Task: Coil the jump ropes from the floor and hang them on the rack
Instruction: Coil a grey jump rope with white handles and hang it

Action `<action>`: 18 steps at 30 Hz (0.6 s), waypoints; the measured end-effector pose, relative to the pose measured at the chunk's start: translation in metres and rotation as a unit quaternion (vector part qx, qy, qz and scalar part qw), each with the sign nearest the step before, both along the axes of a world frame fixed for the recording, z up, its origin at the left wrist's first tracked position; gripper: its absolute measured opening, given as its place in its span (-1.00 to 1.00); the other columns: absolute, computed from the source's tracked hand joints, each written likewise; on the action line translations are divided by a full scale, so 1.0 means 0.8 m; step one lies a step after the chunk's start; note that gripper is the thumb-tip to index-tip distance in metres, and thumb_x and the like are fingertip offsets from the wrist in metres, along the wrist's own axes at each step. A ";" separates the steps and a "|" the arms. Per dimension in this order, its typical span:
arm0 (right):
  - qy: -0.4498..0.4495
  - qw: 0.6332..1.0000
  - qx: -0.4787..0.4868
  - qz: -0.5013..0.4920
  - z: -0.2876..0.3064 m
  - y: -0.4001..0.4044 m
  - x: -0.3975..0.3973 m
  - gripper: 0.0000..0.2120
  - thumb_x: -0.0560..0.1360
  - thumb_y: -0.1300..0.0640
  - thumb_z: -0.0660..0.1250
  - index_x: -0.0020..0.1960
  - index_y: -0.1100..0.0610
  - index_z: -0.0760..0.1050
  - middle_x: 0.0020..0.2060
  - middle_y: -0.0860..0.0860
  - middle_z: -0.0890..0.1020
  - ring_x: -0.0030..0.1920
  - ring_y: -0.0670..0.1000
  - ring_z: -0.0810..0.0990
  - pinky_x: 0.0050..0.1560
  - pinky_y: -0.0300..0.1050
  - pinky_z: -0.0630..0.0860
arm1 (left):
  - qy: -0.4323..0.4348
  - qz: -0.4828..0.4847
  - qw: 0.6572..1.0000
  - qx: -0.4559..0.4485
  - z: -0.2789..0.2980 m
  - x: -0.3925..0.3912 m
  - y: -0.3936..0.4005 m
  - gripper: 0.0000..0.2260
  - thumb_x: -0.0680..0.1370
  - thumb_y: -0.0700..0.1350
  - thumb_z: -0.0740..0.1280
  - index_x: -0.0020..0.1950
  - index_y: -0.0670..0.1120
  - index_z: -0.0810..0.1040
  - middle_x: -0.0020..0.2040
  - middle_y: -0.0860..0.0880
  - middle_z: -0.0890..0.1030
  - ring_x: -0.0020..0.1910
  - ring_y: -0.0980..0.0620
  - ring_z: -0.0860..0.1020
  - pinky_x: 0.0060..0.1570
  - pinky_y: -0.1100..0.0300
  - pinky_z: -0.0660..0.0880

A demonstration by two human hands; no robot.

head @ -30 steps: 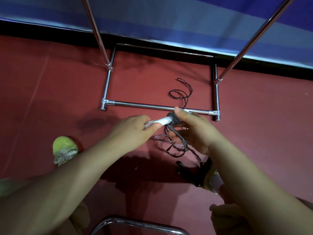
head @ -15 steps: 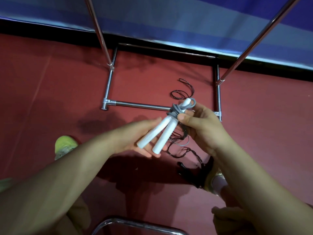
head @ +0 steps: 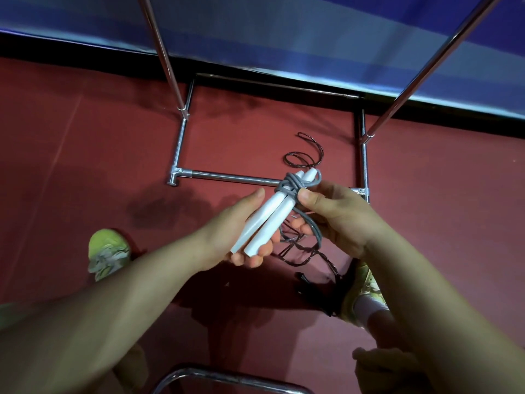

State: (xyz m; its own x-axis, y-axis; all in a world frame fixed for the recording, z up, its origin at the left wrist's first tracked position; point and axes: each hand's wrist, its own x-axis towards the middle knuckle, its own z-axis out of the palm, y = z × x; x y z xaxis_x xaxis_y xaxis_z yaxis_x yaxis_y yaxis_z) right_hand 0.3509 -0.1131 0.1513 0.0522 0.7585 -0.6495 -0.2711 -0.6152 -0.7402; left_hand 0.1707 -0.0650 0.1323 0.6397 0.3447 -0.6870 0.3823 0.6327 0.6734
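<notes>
L hand [head: 227, 237] cradled two white handles [head: 272, 214] side by side, fingers curled under, thumb along the top. R hand [head: 338, 214] pinched grey rope [head: 292, 186] wound round handle tops, w/ a loop hanging below past the fingers. Bundle held in air above front bar of rack [head: 227, 176]. Est. progress: grey rope mostly coiled, wrap not yet secured, not hung. Dark rope [head: 304, 155] lay loose on floor [head: 85, 166] inside rack base & near R shoe [head: 360, 291] — uncoiled. No rope seen on rack; top rail out of view
</notes>
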 end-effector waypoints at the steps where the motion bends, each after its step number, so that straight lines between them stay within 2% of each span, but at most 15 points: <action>1: -0.030 1.000 -0.002 0.007 0.000 0.000 0.000 -0.72 0.53 0.15 0.32 0.20 0.23 0.45 -0.30 0.04 0.64 -0.42 -0.03 0.59 -0.45 -0.25 0.51 | 0.009 0.006 1.000 0.002 -0.001 0.000 0.001 -0.38 0.56 0.27 -0.07 -0.17 -0.21 0.52 -0.47 -0.11 0.47 -0.58 -0.03 0.42 -0.61 0.31 0.11; 4: -0.151 0.987 -0.003 0.048 -0.004 -0.002 -0.002 -0.68 0.53 0.03 0.34 0.19 0.21 0.46 -0.38 0.06 0.65 -0.44 0.02 0.57 -0.41 -0.12 0.50 | 0.060 0.013 0.998 0.033 -0.001 0.001 0.002 -0.46 0.62 0.16 -0.06 -0.19 -0.19 0.51 -0.47 -0.09 0.48 -0.57 -0.02 0.42 -0.61 0.31 0.14; 7: -0.326 0.937 0.013 0.123 -0.008 -0.005 -0.008 -0.67 0.56 -0.07 0.28 0.02 0.21 0.53 -0.46 0.07 0.64 -0.46 0.11 0.57 -0.33 0.02 0.52 | 0.121 -0.016 0.985 0.124 0.001 0.004 0.000 -0.58 0.65 0.05 -0.03 -0.16 -0.14 0.49 -0.43 -0.04 0.49 -0.50 0.01 0.41 -0.52 0.26 0.18; 9: -0.365 0.921 0.019 0.137 -0.009 -0.007 -0.011 -0.64 0.56 -0.08 0.25 0.00 0.23 0.55 -0.47 0.07 0.64 -0.44 0.08 0.58 -0.26 0.00 0.53 | 0.152 -0.018 0.975 0.158 0.002 0.006 0.001 -0.61 0.65 0.03 -0.01 -0.11 -0.16 0.51 -0.39 -0.05 0.50 -0.47 0.01 0.42 -0.52 0.28 0.21; 11: -0.340 0.934 0.014 0.113 -0.011 -0.007 -0.012 -0.70 0.56 -0.04 0.27 0.07 0.19 0.55 -0.46 0.08 0.65 -0.47 0.03 0.56 -0.29 -0.05 0.49 | 0.174 -0.027 0.966 0.188 0.000 0.005 0.002 -0.60 0.64 0.07 0.03 -0.05 -0.17 0.52 -0.33 -0.06 0.52 -0.42 0.00 0.43 -0.46 0.27 0.28; 13: -0.261 0.963 0.012 0.068 -0.010 -0.006 -0.014 -0.78 0.56 0.03 0.30 0.10 0.14 0.54 -0.43 0.08 0.65 -0.47 0.04 0.53 -0.36 -0.05 0.44 | 0.193 -0.042 0.951 0.237 -0.002 0.003 0.003 -0.60 0.60 0.17 0.06 -0.05 -0.11 0.51 -0.27 -0.03 0.53 -0.34 -0.01 0.45 -0.25 0.16 0.39; 15: -0.175 0.984 0.008 0.023 -0.005 -0.005 -0.016 -0.83 0.56 0.04 0.30 0.07 0.12 0.52 -0.34 0.13 0.65 -0.46 0.05 0.54 -0.42 -0.15 0.41 | 0.213 -0.052 0.933 0.284 -0.002 0.002 0.006 -0.60 0.58 0.19 0.07 -0.04 -0.10 0.49 -0.18 -0.06 0.56 -0.23 -0.07 0.49 -0.07 0.04 0.45; 18: -0.123 0.992 -0.015 0.008 0.002 -0.005 -0.021 -0.76 0.53 -0.03 0.32 0.06 0.12 0.46 -0.16 0.22 0.65 -0.45 0.03 0.58 -0.51 -0.28 0.41 | 0.250 -0.070 0.914 0.311 0.000 0.002 0.008 -0.67 0.59 0.18 0.13 0.01 -0.06 0.50 -0.09 -0.07 0.57 -0.10 -0.09 0.51 -0.08 0.08 0.42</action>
State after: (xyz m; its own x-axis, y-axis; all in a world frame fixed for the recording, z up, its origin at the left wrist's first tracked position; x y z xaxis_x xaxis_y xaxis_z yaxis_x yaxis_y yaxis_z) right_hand 0.3344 -0.1172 0.1525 0.2012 0.7412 -0.6404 -0.0743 -0.6404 -0.7645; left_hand 0.1727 -0.0583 0.1321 0.3679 0.7069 -0.6042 0.7884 0.1074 0.6057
